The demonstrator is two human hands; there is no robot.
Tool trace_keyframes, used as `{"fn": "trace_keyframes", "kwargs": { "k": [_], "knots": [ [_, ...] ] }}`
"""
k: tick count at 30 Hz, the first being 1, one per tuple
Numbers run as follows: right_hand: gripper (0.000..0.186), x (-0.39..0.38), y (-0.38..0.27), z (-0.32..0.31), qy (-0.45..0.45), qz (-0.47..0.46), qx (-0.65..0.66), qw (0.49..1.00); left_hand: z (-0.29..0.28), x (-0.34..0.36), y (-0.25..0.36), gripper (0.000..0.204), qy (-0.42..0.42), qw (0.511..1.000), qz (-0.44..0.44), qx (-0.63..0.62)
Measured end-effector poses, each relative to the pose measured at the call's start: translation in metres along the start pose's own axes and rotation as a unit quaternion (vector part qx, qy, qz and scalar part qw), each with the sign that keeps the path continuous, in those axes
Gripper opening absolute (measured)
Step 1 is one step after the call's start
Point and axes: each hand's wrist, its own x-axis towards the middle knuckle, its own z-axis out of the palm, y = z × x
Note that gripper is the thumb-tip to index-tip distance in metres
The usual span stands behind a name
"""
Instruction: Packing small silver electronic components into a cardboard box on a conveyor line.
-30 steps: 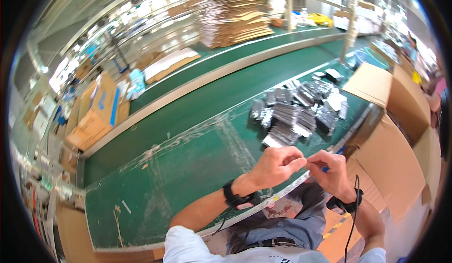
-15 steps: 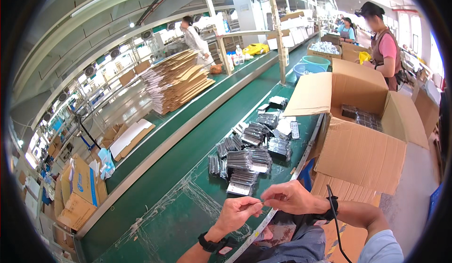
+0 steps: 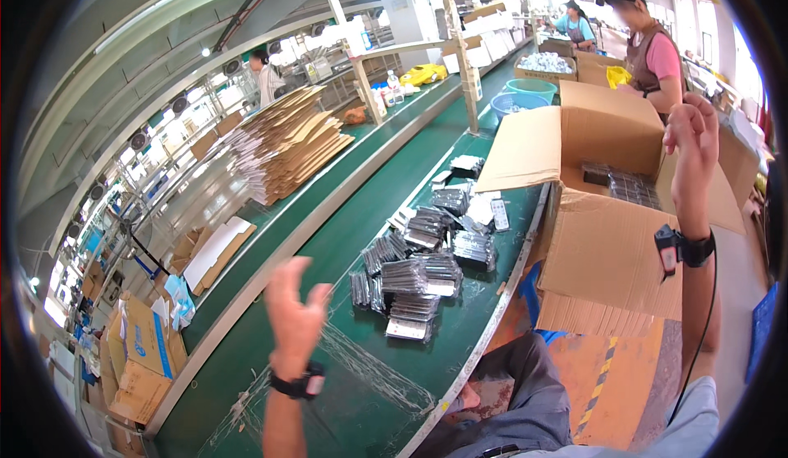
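Note:
My left hand [image 3: 295, 298] is raised over the green belt, its fingers apart and holding nothing. My right hand [image 3: 691, 142] is lifted high beside an open cardboard box [image 3: 607, 253], its fingers curled; I cannot make out what, if anything, they hold. Several bundles of silvery, plastic-wrapped flat pieces [image 3: 406, 277] lie in a heap on the green work surface [image 3: 361, 364] between my hands. More dark wrapped packs [image 3: 632, 187] sit inside the box.
A co-worker in pink [image 3: 657, 64] stands behind the box, near blue [image 3: 517, 107] and green basins. A second belt carries flattened cardboard stacks [image 3: 287, 150] and yellow items [image 3: 423, 74]. A large box [image 3: 139, 359] sits at left; metal posts [image 3: 460, 56] rise beyond.
My hands were together in a pinch and have now moved apart: the left leftward and open, the right up and rightward. The view has swung toward the aisle and co-workers.

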Motion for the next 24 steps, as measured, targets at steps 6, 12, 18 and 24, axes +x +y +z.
{"fn": "trace_keyframes", "kwargs": {
  "k": [6, 12, 18, 24],
  "knots": [
    [0.028, -0.002, 0.009, 0.048, -0.131, -0.259, -0.407, 0.866, 0.107, -0.002, 0.186, 0.045, -0.198, 0.892, 0.215, -0.343],
    [0.038, 0.005, 0.051, 0.066, -0.247, -0.259, -0.476, 0.803, 0.122, -0.039, 0.340, 0.056, -0.461, 0.632, 0.141, -0.607],
    [0.024, 0.042, 0.102, 0.015, -0.221, -0.185, -0.523, 0.802, 0.116, -0.041, 0.431, 0.042, -0.263, 0.626, 0.487, -0.550],
    [0.021, 0.097, 0.139, -0.061, -0.404, -0.184, -0.706, 0.552, 0.192, 0.025, 0.371, 0.033, -0.093, 0.694, 0.506, -0.503]
  ]
}}
